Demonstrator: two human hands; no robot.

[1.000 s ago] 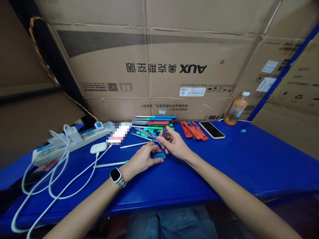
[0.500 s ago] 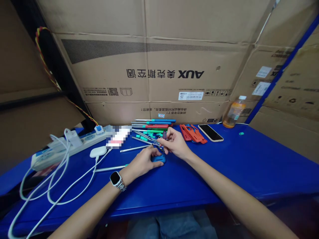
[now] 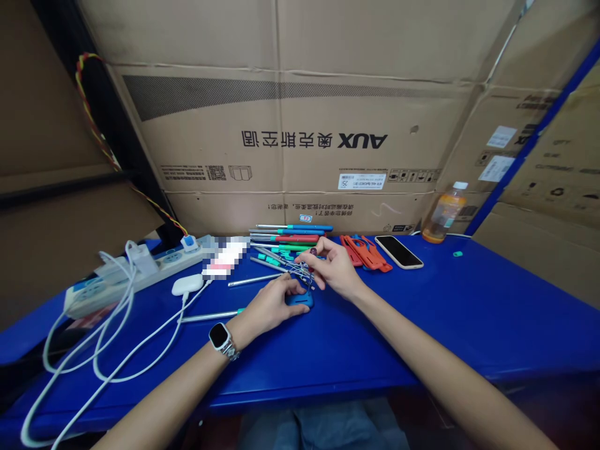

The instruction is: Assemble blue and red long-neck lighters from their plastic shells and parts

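My left hand (image 3: pixel 272 303) pinches a small flat blue plastic part with a slot (image 3: pixel 300 301) and keeps it down on the blue table. My right hand (image 3: pixel 338 270) grips what looks like a small screwdriver (image 3: pixel 313 252) with a dark reddish-purple handle. Its thin shaft points down to the far edge of the blue part; whether the tip sits in a screw is too small to tell. Just beyond my hands lies a loose pile of metal rods with blue, red and green handles (image 3: pixel 302 239). Small teal pieces (image 3: pixel 272 260) lie among them.
Orange-red flat plastic parts (image 3: pixel 368 253) and a phone (image 3: pixel 399 252) lie right of the pile. A drink bottle (image 3: pixel 444 212) stands at the back right. To the left are a power strip (image 3: pixel 164 269), white cables (image 3: pixel 126 312) and a white case (image 3: pixel 187 285). Cardboard (image 3: pixel 309 100) walls the back.
My right hand has shifted only slightly, the screwdriver handle turning a little between its fingers. The left hand holds the blue part in the same place. The whole view has moved slightly.
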